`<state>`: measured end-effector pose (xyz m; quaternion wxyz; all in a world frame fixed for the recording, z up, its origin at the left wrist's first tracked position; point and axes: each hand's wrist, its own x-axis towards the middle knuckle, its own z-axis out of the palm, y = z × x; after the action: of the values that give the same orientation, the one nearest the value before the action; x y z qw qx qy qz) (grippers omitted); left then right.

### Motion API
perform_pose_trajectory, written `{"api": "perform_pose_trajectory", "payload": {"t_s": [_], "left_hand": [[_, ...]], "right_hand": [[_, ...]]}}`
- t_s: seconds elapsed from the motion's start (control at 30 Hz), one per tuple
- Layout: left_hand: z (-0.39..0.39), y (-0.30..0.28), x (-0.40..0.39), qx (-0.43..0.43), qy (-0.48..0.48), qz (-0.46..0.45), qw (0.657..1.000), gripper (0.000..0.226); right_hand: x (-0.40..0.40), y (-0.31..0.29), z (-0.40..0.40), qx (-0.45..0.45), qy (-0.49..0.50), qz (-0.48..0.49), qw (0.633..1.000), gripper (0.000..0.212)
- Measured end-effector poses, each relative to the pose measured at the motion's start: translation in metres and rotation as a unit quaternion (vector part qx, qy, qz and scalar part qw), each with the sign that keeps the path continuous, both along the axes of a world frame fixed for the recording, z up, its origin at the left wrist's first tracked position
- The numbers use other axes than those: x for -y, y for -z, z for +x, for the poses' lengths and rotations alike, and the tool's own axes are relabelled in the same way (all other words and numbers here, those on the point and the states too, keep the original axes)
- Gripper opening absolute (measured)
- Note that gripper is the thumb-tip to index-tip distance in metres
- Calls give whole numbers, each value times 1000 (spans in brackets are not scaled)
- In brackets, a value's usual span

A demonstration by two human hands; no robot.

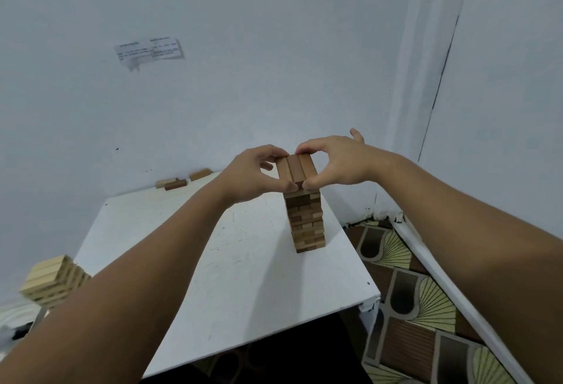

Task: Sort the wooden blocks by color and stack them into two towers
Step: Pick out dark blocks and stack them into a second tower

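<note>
A tall tower of dark brown blocks [306,222] stands on the right part of the white table [189,261]. Its top layer [297,168] is three brown blocks laid side by side. My left hand [249,173] pinches that layer from the left, thumb at the near end and fingers at the far end. My right hand [332,162] pinches it the same way from the right. A shorter tower of light blocks [51,280] stands at the table's left edge, partly hidden by my left forearm. Three loose blocks [175,183] lie at the back of the table by the wall.
The table sits in a corner between pale walls. A paper note [149,51] is stuck on the back wall. Patterned floor [411,307] shows to the right of the table, beside a white baseboard.
</note>
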<state>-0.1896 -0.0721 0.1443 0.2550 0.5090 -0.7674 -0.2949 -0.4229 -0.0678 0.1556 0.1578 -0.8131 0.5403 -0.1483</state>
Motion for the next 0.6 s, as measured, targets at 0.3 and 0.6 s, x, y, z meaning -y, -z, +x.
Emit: {"api": "perform_pose_trajectory", "payload": {"t_s": [0.3,0.6], "left_hand": [[-1,6,3,-11,-2,42,999,60],[0,9,2,-22,4,90,996,74]], "right_hand": [[5,4,-2,2,-6,48,999,63],[6,9,-5,26,-4,87,996,69]]}}
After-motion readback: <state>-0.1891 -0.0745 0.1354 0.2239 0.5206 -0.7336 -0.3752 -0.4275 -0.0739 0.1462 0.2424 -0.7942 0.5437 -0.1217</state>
